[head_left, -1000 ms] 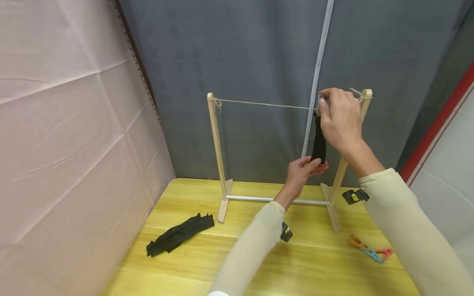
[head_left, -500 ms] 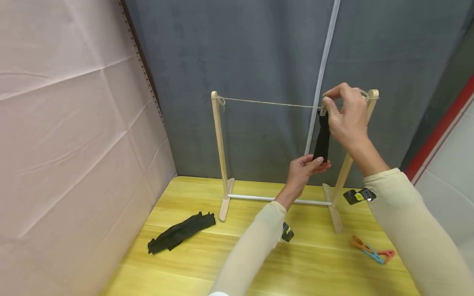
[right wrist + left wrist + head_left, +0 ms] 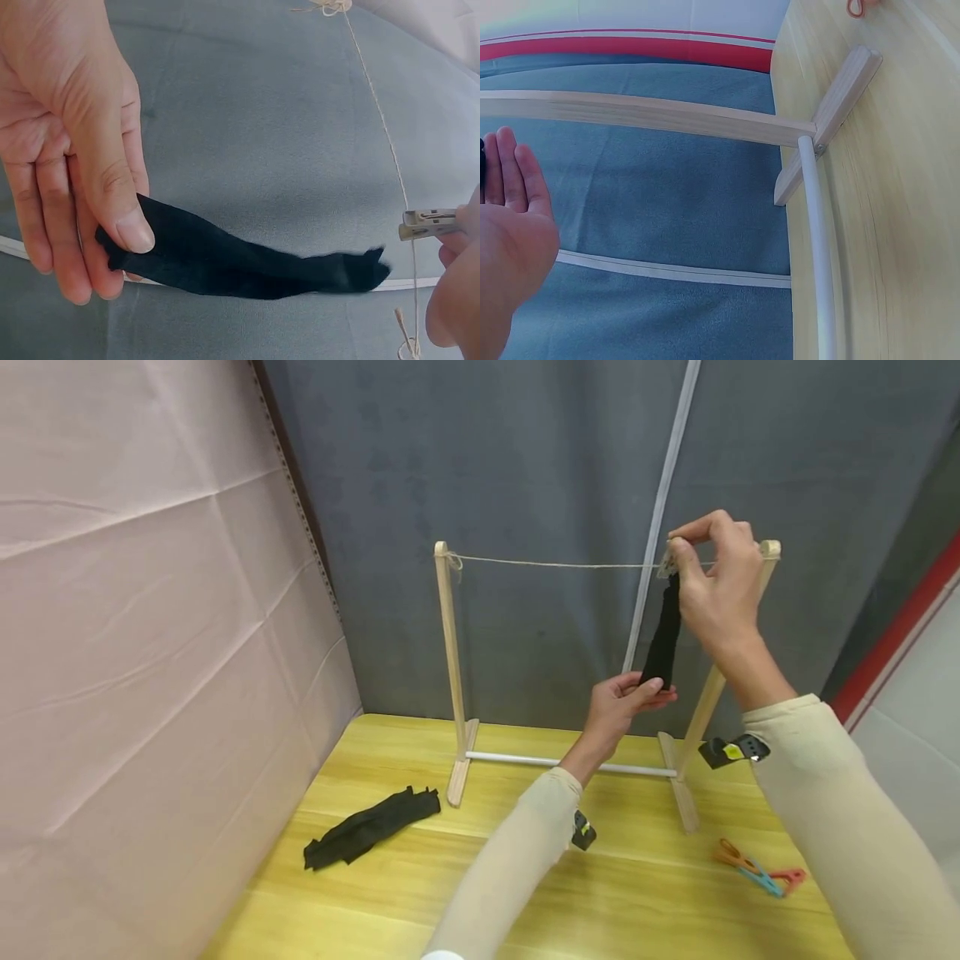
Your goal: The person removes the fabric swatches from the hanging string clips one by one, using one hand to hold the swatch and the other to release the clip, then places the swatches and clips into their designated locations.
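My left hand point(image 3: 617, 714) pinches the lower end of a black cloth strip point(image 3: 663, 635) between thumb and fingers. Higher up, my right hand point(image 3: 722, 589) pinches a pale clothespin point(image 3: 666, 565) at the string point(image 3: 555, 564) near its right end. In the right wrist view the clothespin point(image 3: 427, 223) straddles the string point(image 3: 381, 112), and the cloth's far end point(image 3: 364, 271) hangs free, a little apart from it and slightly blurred. Only the palm and fingers of my left hand point(image 3: 514, 217) show in the left wrist view, with the cloth mostly out of frame.
The string spans two wooden posts point(image 3: 450, 647) joined low down by a white rod point(image 3: 510, 760). Another black cloth point(image 3: 371, 828) lies on the table point(image 3: 420, 885) at the left. Orange, blue and red clothespins point(image 3: 761, 870) lie at the right. A grey curtain point(image 3: 540, 460) hangs behind.
The clothespin, earlier upright over the cloth's top end, now tilts, and the cloth's top has come away from it. My right hand has risen slightly to the right; my left still pinches the cloth.
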`<state>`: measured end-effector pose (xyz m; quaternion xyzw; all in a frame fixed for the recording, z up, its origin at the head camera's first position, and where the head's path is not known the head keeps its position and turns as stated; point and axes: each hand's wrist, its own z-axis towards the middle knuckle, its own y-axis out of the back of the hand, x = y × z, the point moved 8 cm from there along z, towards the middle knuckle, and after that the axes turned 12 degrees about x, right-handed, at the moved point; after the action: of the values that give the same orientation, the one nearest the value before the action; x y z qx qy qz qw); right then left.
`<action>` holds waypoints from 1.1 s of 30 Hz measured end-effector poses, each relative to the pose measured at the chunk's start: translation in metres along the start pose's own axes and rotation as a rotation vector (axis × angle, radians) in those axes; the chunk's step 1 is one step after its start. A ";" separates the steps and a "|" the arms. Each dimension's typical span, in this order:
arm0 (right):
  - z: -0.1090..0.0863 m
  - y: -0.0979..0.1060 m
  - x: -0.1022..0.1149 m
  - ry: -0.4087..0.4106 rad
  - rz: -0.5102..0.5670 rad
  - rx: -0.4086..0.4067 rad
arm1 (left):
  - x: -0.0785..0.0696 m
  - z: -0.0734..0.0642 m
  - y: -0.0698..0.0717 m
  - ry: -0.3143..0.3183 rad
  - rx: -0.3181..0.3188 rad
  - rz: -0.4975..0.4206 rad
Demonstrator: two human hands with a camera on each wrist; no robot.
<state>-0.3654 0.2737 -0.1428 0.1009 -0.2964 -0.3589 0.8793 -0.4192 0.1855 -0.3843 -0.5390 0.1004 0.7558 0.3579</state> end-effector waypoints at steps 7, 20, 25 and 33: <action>0.002 0.011 -0.006 -0.022 0.084 -0.082 | 0.000 0.001 -0.003 -0.013 0.020 -0.033; -0.018 0.021 -0.016 -0.047 0.073 -0.005 | 0.004 -0.010 0.016 -0.018 -0.032 -0.028; -0.037 0.020 -0.020 -0.004 0.028 0.096 | 0.004 -0.020 0.029 0.009 -0.042 0.002; -0.086 0.010 -0.029 0.117 -0.141 0.300 | -0.008 -0.040 0.050 0.007 -0.064 0.042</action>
<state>-0.3251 0.2981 -0.2210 0.2723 -0.2872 -0.3647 0.8429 -0.4204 0.1250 -0.4051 -0.5507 0.0887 0.7641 0.3240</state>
